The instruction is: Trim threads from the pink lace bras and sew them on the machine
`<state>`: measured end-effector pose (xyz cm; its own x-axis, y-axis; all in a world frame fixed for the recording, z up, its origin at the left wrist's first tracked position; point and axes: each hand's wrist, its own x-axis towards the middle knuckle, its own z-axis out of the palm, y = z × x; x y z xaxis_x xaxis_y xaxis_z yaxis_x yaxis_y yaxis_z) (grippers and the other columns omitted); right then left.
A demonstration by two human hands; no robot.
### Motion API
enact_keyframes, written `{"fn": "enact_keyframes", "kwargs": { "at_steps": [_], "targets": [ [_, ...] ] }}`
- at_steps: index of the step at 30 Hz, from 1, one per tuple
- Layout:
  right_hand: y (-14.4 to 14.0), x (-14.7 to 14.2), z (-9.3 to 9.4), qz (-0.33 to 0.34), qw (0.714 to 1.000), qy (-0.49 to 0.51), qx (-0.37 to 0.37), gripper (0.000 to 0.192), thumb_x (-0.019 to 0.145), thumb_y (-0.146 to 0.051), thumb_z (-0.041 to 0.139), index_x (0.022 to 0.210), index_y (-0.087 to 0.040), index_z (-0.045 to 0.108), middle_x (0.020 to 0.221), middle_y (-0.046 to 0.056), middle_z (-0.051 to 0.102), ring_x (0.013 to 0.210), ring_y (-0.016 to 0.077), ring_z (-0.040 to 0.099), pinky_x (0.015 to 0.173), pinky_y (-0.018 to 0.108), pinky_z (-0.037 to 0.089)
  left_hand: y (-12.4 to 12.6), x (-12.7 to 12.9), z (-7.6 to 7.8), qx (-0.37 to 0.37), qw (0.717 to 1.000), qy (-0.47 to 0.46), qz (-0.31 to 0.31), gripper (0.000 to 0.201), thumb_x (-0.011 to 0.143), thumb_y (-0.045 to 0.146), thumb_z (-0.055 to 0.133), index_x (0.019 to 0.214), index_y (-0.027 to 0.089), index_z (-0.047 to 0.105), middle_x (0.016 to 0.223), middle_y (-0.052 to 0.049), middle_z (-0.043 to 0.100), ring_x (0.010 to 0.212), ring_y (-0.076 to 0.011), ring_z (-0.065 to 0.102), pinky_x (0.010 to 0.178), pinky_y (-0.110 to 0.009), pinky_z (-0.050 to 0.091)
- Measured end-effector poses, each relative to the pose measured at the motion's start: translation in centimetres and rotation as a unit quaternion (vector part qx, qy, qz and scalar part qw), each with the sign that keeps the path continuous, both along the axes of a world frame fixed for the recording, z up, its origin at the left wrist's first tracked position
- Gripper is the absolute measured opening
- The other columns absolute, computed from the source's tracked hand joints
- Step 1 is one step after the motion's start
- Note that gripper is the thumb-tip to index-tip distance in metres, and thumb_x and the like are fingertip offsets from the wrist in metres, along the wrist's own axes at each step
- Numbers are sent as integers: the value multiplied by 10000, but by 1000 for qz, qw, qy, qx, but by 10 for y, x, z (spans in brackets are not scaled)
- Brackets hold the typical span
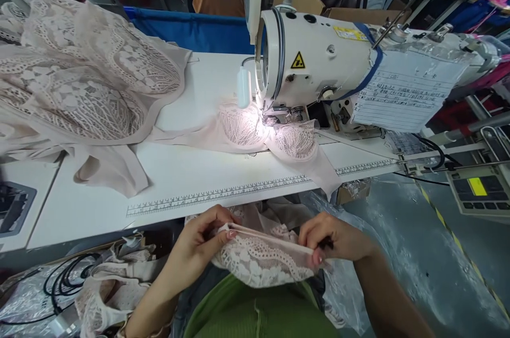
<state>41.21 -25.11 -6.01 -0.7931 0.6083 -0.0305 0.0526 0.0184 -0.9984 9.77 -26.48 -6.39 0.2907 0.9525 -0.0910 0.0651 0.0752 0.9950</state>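
Head view: my left hand [199, 245] and right hand [338, 239] each pinch an end of a lace piece [261, 261], stretched over my lap below the worktop [179, 178], the sewing machine [319, 61] beyond.

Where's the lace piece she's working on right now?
In the head view the lace piece is low and centre, stretched between the left hand and right hand, below the table edge and over the lap.

White table [191, 178] under lace garments [79, 77], sewing machine [319, 61]
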Motion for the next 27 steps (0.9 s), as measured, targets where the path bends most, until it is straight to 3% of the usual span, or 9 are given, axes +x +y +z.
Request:
{"fn": "enact_keyframes", "kwargs": {
  "at_steps": [3, 7, 12, 17, 21, 23, 27],
  "targets": [
    [-1, 1, -4, -95, 994, -36, -29, 312, 933, -460, 672, 847, -192, 805, 851, 76, 722, 553, 116, 630, 500, 218, 508, 0, 0, -4, 8, 999, 11, 50, 37, 847, 232, 736, 818, 222, 716, 962, -57, 739, 912, -208, 686, 740, -253, 524],
    [-3, -5, -7, -230, 965, -89, 88, 271, 923, -421, 702, 793, -193, 773, 831, 76, 725, 574, 123, 607, 506, 235, 468, -2, -2, -9, 43, 993, 47, 95, 49, 806, 235, 774, 773, 238, 739, 913, -38, 713, 875, -197, 663, 747, -264, 528],
    [-5, -15, -7, -330, 918, -110, 188, 303, 896, -383, 732, 675, -203, 627, 790, 58, 698, 542, 120, 539, 466, 246, 403, -3, 0, -16, 69, 986, 73, 135, 85, 811, 276, 771, 746, 228, 742, 854, -35, 686, 808, -196, 624, 782, -312, 530],
    [-9, -23, -11, -372, 889, -128, 235, 301, 913, -289, 692, 681, -223, 513, 752, 22, 671, 518, 111, 513, 467, 242, 393, -5, 7, -17, 70, 981, 77, 163, 101, 840, 284, 744, 753, 233, 744, 852, -39, 688, 849, -215, 613, 804, -337, 509],
    [-9, -27, -11, -398, 871, -190, 215, 141, 915, -366, 701, 898, -238, 645, 698, -4, 627, 559, 137, 549, 499, 249, 432, -6, 12, -14, 54, 980, 82, 175, 114, 843, 299, 744, 752, 231, 745, 847, -44, 683, 846, -226, 603, 805, -354, 503],
    [-8, -27, -9, -388, 874, -196, 216, 138, 937, -376, 677, 918, -240, 681, 728, 8, 638, 569, 137, 540, 516, 256, 436, -7, 14, -14, 54, 980, 78, 175, 94, 842, 280, 744, 760, 235, 750, 852, -41, 684, 846, -221, 602, 807, -348, 499],
    [0, -20, 5, -348, 906, -162, 178, 240, 945, -378, 664, 764, -221, 673, 726, 13, 623, 520, 113, 452, 482, 260, 378, -7, 13, -20, 48, 986, 33, 157, 80, 830, 227, 755, 751, 241, 753, 858, -36, 685, 853, -213, 613, 781, -322, 503]
  ]
}}
